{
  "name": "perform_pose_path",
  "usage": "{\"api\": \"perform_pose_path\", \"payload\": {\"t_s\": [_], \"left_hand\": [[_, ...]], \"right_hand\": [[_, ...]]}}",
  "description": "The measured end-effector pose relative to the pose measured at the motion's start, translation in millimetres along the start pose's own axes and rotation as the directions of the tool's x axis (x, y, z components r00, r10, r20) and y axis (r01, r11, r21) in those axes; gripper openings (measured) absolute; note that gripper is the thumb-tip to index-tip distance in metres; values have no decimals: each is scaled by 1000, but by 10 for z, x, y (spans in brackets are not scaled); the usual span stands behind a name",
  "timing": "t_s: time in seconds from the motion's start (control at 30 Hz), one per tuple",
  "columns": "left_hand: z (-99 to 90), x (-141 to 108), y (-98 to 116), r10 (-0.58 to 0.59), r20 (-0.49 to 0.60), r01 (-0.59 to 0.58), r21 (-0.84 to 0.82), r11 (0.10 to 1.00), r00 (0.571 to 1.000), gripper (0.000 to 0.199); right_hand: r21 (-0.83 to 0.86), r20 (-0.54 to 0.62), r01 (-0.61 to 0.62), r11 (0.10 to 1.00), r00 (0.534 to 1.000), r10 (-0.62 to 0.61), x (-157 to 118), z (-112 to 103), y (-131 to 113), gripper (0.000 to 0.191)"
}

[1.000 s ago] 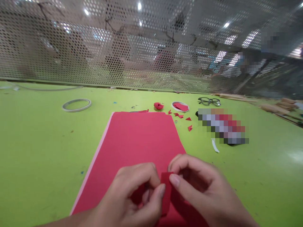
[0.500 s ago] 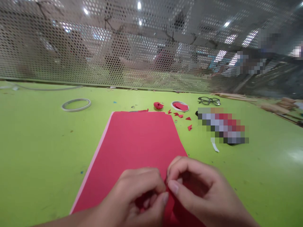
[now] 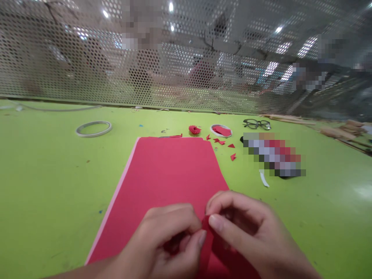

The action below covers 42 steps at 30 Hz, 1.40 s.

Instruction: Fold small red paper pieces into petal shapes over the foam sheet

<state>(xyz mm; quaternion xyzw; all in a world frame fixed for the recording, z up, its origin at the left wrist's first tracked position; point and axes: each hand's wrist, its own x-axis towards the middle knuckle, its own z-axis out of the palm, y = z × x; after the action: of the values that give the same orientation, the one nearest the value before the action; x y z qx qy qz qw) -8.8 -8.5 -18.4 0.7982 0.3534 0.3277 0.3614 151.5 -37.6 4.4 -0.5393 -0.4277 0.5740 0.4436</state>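
Where the hands meet: small piece of red paper (image 3: pixel 205 222), low in the view, above the stack of red sheets (image 3: pixel 171 174); mostly covered by fingers, so its full outline can't be read.
Left hand (image 3: pixel 173 238): thumb and forefinger pinched together on the left side of the small piece; other fingers curled under.
Right hand (image 3: pixel 244 228): thumb and forefinger clamped on its upper right side, thumb toward the camera. Hands just beside each other, fingertips nearly touching.
Step in hand: looks like a fold or crease being worked with the fingertips; my read, the crease itself is hidden.
Next move: calls for a firm pinch from one hand so the other can slide or press along the edge without the paper slipping. Edges would need lining up first.
Sheet stack: flat on the green table (image 3: pixel 52 174), paler edge showing along its left side.
Past the stack: red spiky paper rosette (image 3: pixel 194 130), then a white ring (image 3: pixel 212 133) with red paper slips inside it. Small folded red bits (image 3: pixel 233 157) scattered nearer, right of the stack.
Right side: glasses (image 3: pixel 257 124), a blurred-out item (image 3: pixel 271 155), a white strip (image 3: pixel 264 179) just beside it.
Left side: larger pale ring (image 3: pixel 93 135) lying flat, well apart from the hands.
Back: perforated panel (image 3: pixel 174 87) along the far table edge.
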Motion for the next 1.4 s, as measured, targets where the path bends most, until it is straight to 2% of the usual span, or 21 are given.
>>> {"api": "perform_pose_path", "payload": {"t_s": [0.07, 0.2, 0.33, 0.43, 0.57, 0.67, 0.77, 0.87, 0.97, 1.07, 1.23, 1.4], "left_hand": [[-17, -16, 3, -7, -32, 8, 14, 1000, 999, 27], [16, -63, -53, 101, -161, -103, -1, 995, 982, 26], [41, -64, -81, 129, -187, -130, 2, 991, 974, 26], [24, -41, -59, 102, -166, -103, 0, 995, 981, 27], [-15, -33, -20, 52, -129, -55, -18, 998, 990, 28], [-48, -21, 18, -53, -85, 49, -48, 998, 995, 27], [-71, 4, 58, -184, -36, 181, -67, 981, 982, 26], [-73, 23, 80, -237, -11, 235, -85, 968, 971, 25], [-66, 34, 83, -291, -19, 286, -117, 951, 957, 25], [-66, 45, 78, -316, -26, 308, -160, 938, 948, 25], [-87, 67, 78, -323, -11, 310, -251, 917, 946, 27], [-78, 75, 77, -335, 94, 348, -302, 888, 938, 22]], "right_hand": [[12, 13, -42, 999, 999, 42, 6, 5, 8, 11], [-45, -7, -18, 999, 1000, 18, 1, 20, 24, 13], [-89, -2, -41, 995, 999, 41, -10, 29, 13, 13], [-108, 17, -74, 991, 997, 76, -10, 28, 0, 13], [-150, 17, -56, 987, 998, 59, 0, 22, 8, 13], [-155, 43, -61, 986, 997, 69, 9, 23, 29, 11], [-163, 54, -64, 985, 996, 73, 15, 27, 45, 10], [-170, 56, -66, 983, 995, 76, 20, 32, 45, 8], [-163, 73, -116, 980, 989, 130, 24, 42, 49, 8], [-149, 78, -151, 977, 983, 164, 22, 49, 63, 10], [-124, 83, -138, 983, 985, 149, 21, 27, 51, 16], [-109, 63, -129, 986, 989, 136, 34, 0, 15, 22]]}}
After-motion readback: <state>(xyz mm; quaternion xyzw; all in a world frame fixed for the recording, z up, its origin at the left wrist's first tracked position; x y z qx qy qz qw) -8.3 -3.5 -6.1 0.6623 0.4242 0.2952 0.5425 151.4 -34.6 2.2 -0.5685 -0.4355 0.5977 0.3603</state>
